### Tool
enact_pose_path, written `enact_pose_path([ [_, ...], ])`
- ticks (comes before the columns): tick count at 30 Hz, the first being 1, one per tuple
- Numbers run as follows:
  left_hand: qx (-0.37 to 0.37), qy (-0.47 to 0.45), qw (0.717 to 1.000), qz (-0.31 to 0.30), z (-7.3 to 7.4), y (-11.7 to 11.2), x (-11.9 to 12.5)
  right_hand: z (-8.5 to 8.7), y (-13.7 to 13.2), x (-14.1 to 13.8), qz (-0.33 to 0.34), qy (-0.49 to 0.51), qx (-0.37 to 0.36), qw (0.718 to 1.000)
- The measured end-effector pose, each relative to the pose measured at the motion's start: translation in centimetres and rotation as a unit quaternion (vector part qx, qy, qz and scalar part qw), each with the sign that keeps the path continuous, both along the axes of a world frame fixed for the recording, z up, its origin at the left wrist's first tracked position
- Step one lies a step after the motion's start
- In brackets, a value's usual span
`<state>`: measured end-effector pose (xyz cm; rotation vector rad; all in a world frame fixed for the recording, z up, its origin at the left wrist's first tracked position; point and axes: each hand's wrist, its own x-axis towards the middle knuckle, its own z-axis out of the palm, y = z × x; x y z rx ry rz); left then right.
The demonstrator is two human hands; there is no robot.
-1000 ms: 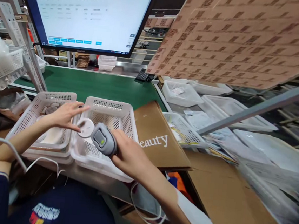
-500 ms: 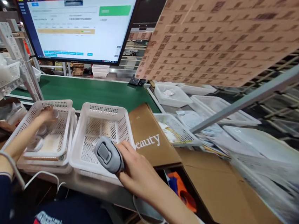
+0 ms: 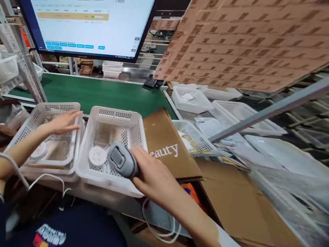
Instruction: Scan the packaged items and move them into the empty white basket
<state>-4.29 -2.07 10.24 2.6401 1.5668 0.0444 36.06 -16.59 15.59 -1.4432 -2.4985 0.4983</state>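
My right hand (image 3: 155,177) grips a grey handheld scanner (image 3: 121,160), held over the near right corner of the middle white basket (image 3: 115,115). A round white disc (image 3: 97,156) lies on that basket's floor, just left of the scanner. My left hand (image 3: 62,122) hovers over the right rim of the left white basket (image 3: 34,116), fingers stretched flat and holding nothing that I can see. Another round white item (image 3: 38,151) lies in the left basket.
A monitor (image 3: 82,14) stands above a green conveyor belt (image 3: 97,92). A brown paper bag (image 3: 168,147) lies right of the baskets. Further white baskets (image 3: 194,136) and trays (image 3: 190,100) lie to the right, with flat cardboard (image 3: 246,209) and a printed cardboard sheet (image 3: 254,39) overhead.
My left hand came out of the left basket and moved toward its right rim. A white disc now lies in the middle basket. The scanner stayed roughly in place.
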Motion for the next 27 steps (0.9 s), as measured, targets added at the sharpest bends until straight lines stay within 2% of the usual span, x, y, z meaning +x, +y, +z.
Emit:
enact_pose_path([
  [3, -0.057, 0.090, 0.986, 0.131, -1.6, 0.3, -6.4, -1.0, -0.9, 2.5, -0.013, 0.021, 0.003, 1.000],
  [5, -0.095, 0.131, 0.972, 0.168, -3.1, -0.2, -9.6, -1.2, -1.2, 3.0, -0.015, 0.029, -0.004, 0.999],
  [8, -0.116, 0.162, 0.961, 0.191, -4.9, -1.2, -12.1, -0.5, -0.9, 2.0, 0.009, 0.039, -0.038, 0.999],
  [10, -0.092, 0.162, 0.965, 0.185, -5.0, -1.6, -12.1, 0.2, -0.5, 0.5, 0.042, 0.040, -0.063, 0.996],
  [12, -0.041, 0.139, 0.975, 0.170, -3.9, -1.8, -11.1, 0.9, 0.0, -1.3, 0.070, 0.030, -0.073, 0.994],
  [14, 0.014, 0.098, 0.984, 0.145, -2.2, -2.0, -8.9, 1.7, 0.7, -3.2, 0.092, 0.007, -0.073, 0.993],
  [16, 0.071, 0.057, 0.992, 0.092, -0.5, -2.4, -5.9, 2.4, 1.4, -5.1, 0.104, -0.018, -0.066, 0.992],
  [18, 0.126, 0.032, 0.991, 0.028, 0.5, -2.7, -2.3, 2.9, 2.0, -6.7, 0.103, -0.048, -0.055, 0.992],
  [21, 0.182, 0.007, 0.982, -0.043, 0.4, -2.8, 2.9, 3.2, 2.6, -7.8, 0.077, -0.092, -0.038, 0.992],
  [24, 0.157, 0.023, 0.985, -0.064, -0.5, -1.9, 7.2, 2.7, 2.7, -6.9, 0.056, -0.104, -0.040, 0.992],
  [27, 0.118, 0.065, 0.989, -0.058, -0.9, -0.6, 9.2, 2.0, 2.6, -4.4, 0.026, -0.086, -0.049, 0.995],
])
